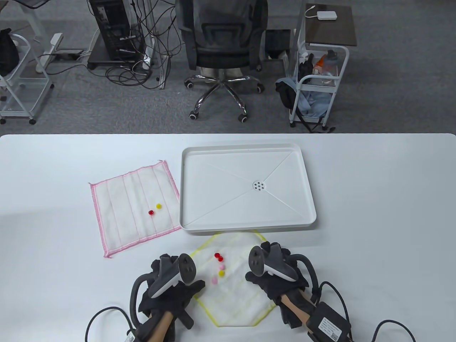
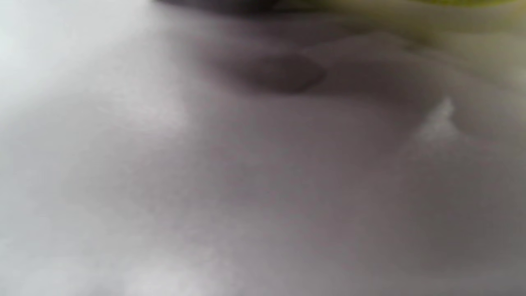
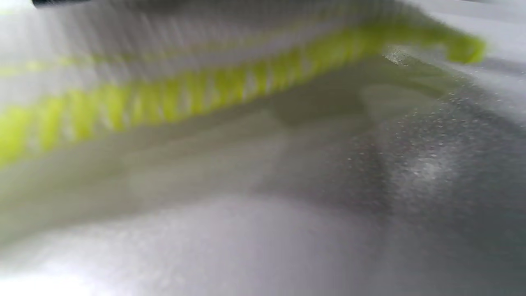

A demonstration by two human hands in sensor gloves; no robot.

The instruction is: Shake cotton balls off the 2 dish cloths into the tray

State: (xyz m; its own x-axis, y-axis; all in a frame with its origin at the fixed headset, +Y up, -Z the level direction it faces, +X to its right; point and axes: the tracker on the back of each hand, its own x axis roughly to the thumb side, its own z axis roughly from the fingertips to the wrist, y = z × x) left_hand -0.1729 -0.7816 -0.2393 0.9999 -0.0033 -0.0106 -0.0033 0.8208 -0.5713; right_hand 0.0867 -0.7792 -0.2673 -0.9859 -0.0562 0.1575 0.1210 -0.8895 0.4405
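A yellow-edged dish cloth [image 1: 233, 290] lies at the table's front, just below the white tray [image 1: 245, 223]. Several small balls [image 1: 219, 267], red, pink and yellow, sit near its middle. My left hand [image 1: 194, 286] grips the cloth's left side and my right hand [image 1: 254, 279] its right side. The trackers hide most of the fingers. In the right wrist view the yellow hem [image 3: 205, 90] hangs slightly off the table. The left wrist view is a blur of table. A pink-edged dish cloth [image 1: 121, 199] lies flat left of the tray, carrying a red ball [image 1: 151, 212] and a yellow ball [image 1: 158, 206].
The tray has a drain hole [image 1: 258, 185] at its centre and nothing in it. Behind the table's far edge stand an office chair [image 1: 222, 53] and a white cart [image 1: 319, 85]. Glove cables trail off the front edge.
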